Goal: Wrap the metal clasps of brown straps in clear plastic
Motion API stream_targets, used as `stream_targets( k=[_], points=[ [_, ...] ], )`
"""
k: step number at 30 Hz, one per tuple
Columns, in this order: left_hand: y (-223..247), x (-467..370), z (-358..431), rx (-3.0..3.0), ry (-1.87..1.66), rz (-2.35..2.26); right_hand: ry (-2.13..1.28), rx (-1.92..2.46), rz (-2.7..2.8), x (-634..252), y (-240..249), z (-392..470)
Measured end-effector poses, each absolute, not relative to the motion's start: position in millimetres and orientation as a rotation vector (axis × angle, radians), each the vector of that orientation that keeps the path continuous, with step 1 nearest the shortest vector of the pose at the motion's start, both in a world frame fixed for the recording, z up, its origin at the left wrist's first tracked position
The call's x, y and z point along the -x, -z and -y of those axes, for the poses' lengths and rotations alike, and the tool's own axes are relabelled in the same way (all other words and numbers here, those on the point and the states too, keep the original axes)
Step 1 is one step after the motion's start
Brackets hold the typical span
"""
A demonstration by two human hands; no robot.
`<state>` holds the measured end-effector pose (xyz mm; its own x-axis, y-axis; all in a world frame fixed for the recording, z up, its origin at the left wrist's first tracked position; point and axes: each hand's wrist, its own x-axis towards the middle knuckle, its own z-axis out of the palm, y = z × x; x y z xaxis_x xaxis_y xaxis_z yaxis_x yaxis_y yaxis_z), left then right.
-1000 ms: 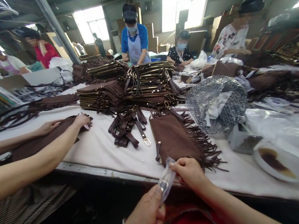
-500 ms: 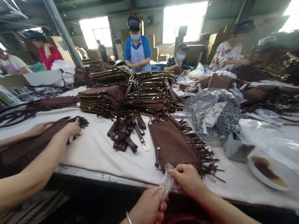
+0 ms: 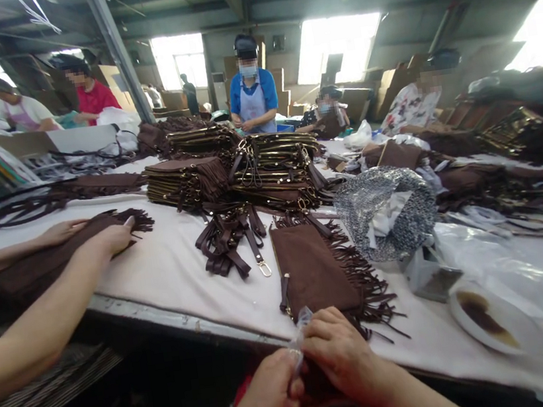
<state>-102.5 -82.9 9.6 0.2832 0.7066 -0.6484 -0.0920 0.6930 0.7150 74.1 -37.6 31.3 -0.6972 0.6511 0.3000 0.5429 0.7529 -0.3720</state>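
Note:
Just in front of the table edge, my left hand (image 3: 272,391) is closed on a small clear plastic sleeve (image 3: 303,319). A pale metal piece shows inside the plastic by my left thumb; its shape is hard to make out. My right hand (image 3: 337,345) is closed on the same plastic, its fingers curled over the sleeve and partly hiding it. Close beyond my hands, a brown fringed pouch (image 3: 313,268) lies flat, fringe to the right and a short strap tab at its left. Brown wrist straps (image 3: 224,243) with metal clasps lie in a heap to its left.
Stacked brown pouches (image 3: 272,170) with gold zips stand behind. At right are a crumpled speckled plastic bag (image 3: 382,209), a small grey box (image 3: 434,279) and a stained white dish (image 3: 511,332). A co-worker's arms (image 3: 63,291) handle brown fringed material at left; other people work farther back.
My right hand has shifted its hold, its fingers now curled over the plastic and covering more of it. At left, the co-worker's hands have moved slightly leftward with the brown material.

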Motion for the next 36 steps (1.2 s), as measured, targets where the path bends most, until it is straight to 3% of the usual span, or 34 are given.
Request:
stream_targets(
  k=[5,9,16,24,36],
  points=[
    [-18.3,104.2,82.7,-1.195,-0.772,-1.229,-0.418,0.974,2.656,-64.1,-35.2,25.1],
    [-23.0,102.3,81.9,-1.272,-0.725,-1.296,-0.406,0.918,2.816,-59.1,-44.7,16.7],
    [-7.9,103.8,84.1,-0.810,-0.603,-1.164,-0.368,0.787,2.724,-64.7,-29.4,19.0],
    [-19.5,109.8,74.5,-0.138,-0.575,-0.714,-0.423,0.788,2.443,-66.0,-20.1,31.8],
    [7.0,110.0,68.8,-0.867,-0.571,-1.008,-0.528,1.047,2.451,-96.3,-45.4,21.3]
  ],
)
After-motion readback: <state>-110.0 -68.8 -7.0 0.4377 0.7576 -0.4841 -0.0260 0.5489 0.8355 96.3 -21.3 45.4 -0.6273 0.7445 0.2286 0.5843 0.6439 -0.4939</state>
